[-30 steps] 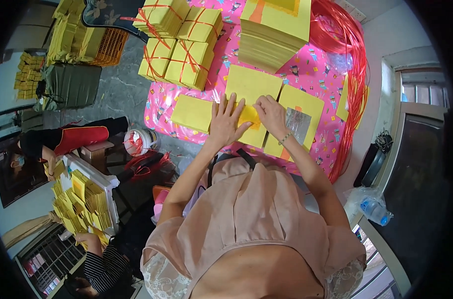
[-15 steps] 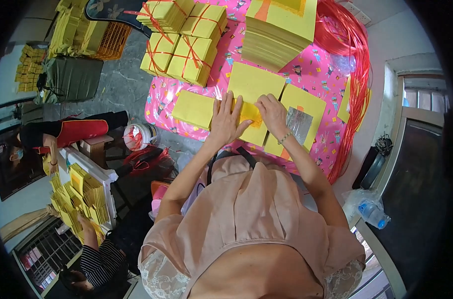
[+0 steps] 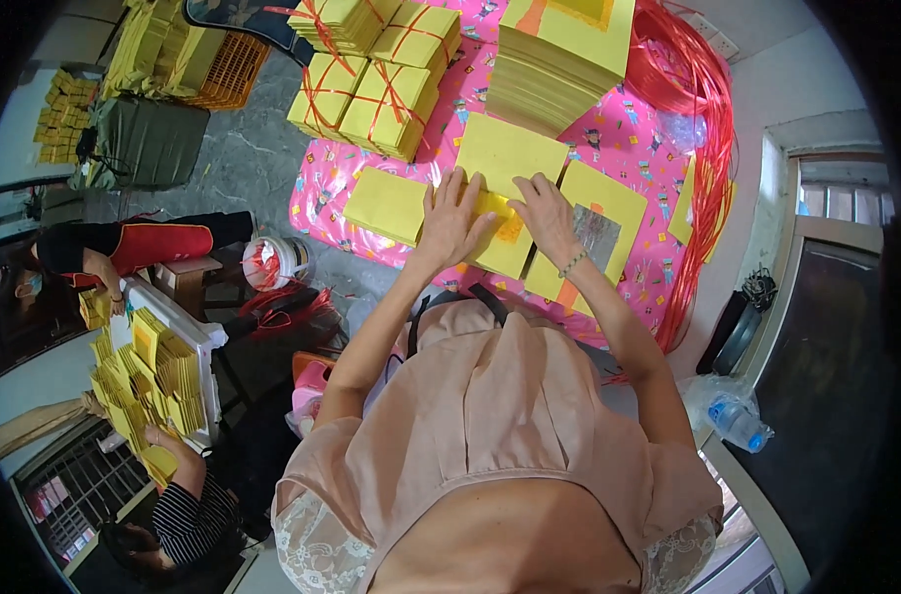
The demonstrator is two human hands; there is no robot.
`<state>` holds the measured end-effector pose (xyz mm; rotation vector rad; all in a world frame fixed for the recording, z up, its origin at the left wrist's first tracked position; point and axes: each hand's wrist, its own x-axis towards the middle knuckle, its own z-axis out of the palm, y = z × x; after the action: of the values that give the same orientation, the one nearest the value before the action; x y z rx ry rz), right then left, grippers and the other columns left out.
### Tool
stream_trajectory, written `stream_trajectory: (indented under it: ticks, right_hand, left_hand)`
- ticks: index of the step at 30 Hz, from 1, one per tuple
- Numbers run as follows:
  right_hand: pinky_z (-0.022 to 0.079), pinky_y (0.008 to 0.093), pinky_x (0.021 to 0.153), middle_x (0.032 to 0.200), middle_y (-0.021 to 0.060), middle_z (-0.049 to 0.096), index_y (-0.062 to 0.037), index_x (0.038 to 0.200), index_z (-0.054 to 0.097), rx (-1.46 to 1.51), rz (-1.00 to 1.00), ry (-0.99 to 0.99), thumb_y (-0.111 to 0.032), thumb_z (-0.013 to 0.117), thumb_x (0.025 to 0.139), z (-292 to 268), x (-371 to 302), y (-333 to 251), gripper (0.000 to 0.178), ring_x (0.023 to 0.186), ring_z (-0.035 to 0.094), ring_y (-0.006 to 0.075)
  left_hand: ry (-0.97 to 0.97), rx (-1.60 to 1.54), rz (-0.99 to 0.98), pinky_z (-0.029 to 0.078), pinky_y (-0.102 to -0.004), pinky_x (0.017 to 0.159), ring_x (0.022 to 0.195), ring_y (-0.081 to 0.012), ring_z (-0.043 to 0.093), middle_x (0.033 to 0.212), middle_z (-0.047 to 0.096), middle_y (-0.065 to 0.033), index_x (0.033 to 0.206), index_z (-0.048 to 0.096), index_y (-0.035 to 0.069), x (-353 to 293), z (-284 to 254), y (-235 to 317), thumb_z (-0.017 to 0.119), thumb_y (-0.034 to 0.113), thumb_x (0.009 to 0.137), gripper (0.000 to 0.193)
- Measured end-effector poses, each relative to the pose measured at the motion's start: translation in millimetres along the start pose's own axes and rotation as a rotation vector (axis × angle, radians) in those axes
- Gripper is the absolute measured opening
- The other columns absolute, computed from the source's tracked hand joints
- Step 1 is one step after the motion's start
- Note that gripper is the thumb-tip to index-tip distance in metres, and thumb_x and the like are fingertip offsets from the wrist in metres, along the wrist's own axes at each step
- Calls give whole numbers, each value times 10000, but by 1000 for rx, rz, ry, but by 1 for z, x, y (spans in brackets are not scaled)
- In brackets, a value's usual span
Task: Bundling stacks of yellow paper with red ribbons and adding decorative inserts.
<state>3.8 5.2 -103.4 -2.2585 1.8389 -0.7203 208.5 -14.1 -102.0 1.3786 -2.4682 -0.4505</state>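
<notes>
A large yellow paper sheet [image 3: 510,148] lies in front of me on the table, its near part folded over with a brighter orange-yellow patch [image 3: 505,220]. My left hand [image 3: 450,223] rests flat on the left side of the fold, fingers spread. On the right side, my right hand [image 3: 547,216] touches the fold with bent but parted fingers, gripping nothing. To the left lies a smaller folded yellow paper stack [image 3: 384,205]. A yellow sheet with a silver patch [image 3: 595,240] lies under and beside my right wrist.
Bundles of yellow paper tied with red string [image 3: 386,104] stand at the far left of the pink patterned tablecloth [image 3: 317,203]. A tall yellow paper stack [image 3: 545,79] is at the back. Red strands [image 3: 703,198] hang along the right edge. Two people work at a white table [image 3: 205,346] on the left.
My right hand's fingers have loosened from a closed pinch and lie more spread on the fold. My left hand stays nearly in place. The striped-sleeved person's hand has moved over the yellow papers.
</notes>
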Motion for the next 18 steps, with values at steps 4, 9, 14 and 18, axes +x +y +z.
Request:
stream_trajectory:
  ticks: [4, 9, 14, 18]
  right_hand:
    - [487, 342, 691, 947, 41, 566, -105, 1075, 636, -150, -137, 60, -269, 715, 813, -3, -1, 12, 319, 881, 590, 222]
    - [469, 333, 709, 889, -1, 621, -106, 972, 683, -100, -281, 115, -231, 720, 801, 2, 2, 18, 215, 826, 602, 186]
    - [466, 335, 714, 868, -6, 646, -105, 898, 690, -68, -354, 186, -219, 718, 806, -16, 9, 17, 149, 816, 616, 182]
    - [466, 347, 725, 867, -8, 651, -107, 889, 687, -48, -381, 203, -212, 716, 817, -31, 13, 1, 130, 824, 619, 180]
  left_hand:
    - [98, -245, -102, 368, -504, 1043, 1239, -372, 467, 1314, 470, -261, 1402, 412, -2, 5, -7, 23, 589, 365, 943, 614]
    - [58, -1148, -572, 535, -275, 632, 742, -171, 641, 971, 596, -137, 1186, 430, -10, 11, 16, 33, 656, 254, 946, 422]
    - [144, -1362, -750, 566, -298, 556, 726, -173, 668, 898, 632, -149, 1191, 307, -39, 34, 20, 47, 654, 226, 942, 502]
    - [303, -1447, -598, 567, -291, 599, 748, -180, 667, 918, 637, -122, 1219, 331, -37, 52, 38, 43, 662, 158, 916, 490]
